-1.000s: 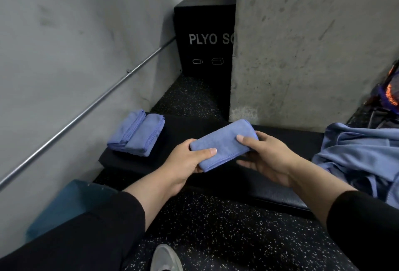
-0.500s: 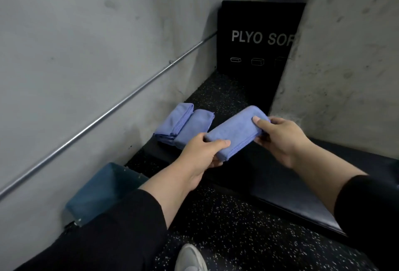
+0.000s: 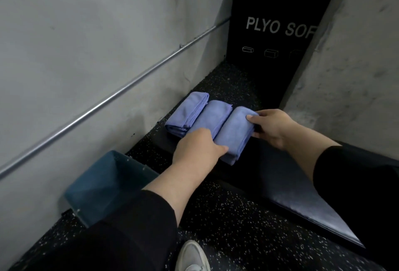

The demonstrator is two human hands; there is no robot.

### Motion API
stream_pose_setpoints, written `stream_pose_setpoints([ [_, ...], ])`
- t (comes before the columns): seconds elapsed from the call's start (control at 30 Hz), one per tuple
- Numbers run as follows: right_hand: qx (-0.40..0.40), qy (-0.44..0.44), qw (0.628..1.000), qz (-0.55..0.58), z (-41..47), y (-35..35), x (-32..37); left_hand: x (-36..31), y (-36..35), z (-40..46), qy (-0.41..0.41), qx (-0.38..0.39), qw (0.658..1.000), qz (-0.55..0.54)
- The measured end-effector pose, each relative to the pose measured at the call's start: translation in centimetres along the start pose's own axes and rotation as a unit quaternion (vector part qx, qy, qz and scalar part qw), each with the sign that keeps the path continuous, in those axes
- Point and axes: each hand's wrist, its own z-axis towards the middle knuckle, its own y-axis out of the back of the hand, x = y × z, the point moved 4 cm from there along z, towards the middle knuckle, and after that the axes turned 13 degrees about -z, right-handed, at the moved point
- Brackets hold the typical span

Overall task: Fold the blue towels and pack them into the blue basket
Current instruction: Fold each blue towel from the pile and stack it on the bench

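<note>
Three folded blue towels lie side by side on the far left end of a black padded bench. The rightmost folded towel is held at both ends: my left hand grips its near end and my right hand pinches its far end with the thumb on top. The middle towel and the left towel lie against it, untouched. The blue basket stands on the floor below the bench's left end, against the wall; its inside looks bare.
A grey wall with a metal rail runs along the left. A black plyo box stands behind the bench, beside a concrete pillar. Speckled black floor and my shoe are below.
Both hands carried the folded towel left and set it down beside the two folded towels on the bench. The view swung left; the unfolded towel pile on the right is out of view.
</note>
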Motion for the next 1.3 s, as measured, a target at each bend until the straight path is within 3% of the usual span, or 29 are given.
stream_pose_setpoints([
  [0.1,-0.004,-0.002,1.0,-0.002,0.6,-0.5,-0.3,-1.4,-0.3,-0.5,-0.056,0.0,0.997,0.052],
  [0.27,-0.047,0.014,0.994,-0.094,2.0,-0.7,-1.0,-1.5,-0.6,-0.5,-0.05,-0.014,0.993,0.108],
  [0.37,-0.115,0.052,0.959,-0.254,2.5,-0.1,-1.0,-1.2,-0.8,-0.6,-0.036,-0.017,0.992,0.117],
  [0.43,-0.146,0.087,0.941,-0.294,2.3,0.3,-0.6,-1.3,-0.7,-0.6,-0.041,-0.021,0.991,0.126],
  [0.53,-0.16,0.132,0.922,-0.327,2.0,0.5,-0.2,-2.1,-0.3,-0.8,-0.116,-0.036,0.986,0.114],
  [0.67,-0.216,0.294,0.851,-0.379,0.5,0.8,0.5,-2.9,-0.5,-1.0,-0.206,-0.008,0.97,0.125],
  [0.73,-0.191,0.365,0.807,-0.424,-0.4,0.4,0.2,-2.9,-0.8,-0.9,-0.23,0.002,0.959,0.166],
  [0.87,-0.132,0.387,0.74,-0.534,-1.3,-0.3,-1.9,-3.0,-1.8,-1.0,-0.263,0.044,0.93,0.252],
  [0.97,-0.063,0.344,0.737,-0.579,-1.3,-0.2,-3.1,-2.7,-2.3,-1.1,-0.225,0.078,0.933,0.271],
  [1.13,-0.031,0.321,0.73,-0.602,-1.3,-0.2,-3.0,-2.4,-2.5,-0.8,-0.165,0.117,0.946,0.253],
  [1.3,-0.054,0.339,0.793,-0.502,-2.5,0.6,-2.2,-3.5,-1.8,-0.5,-0.207,0.05,0.963,0.165],
])
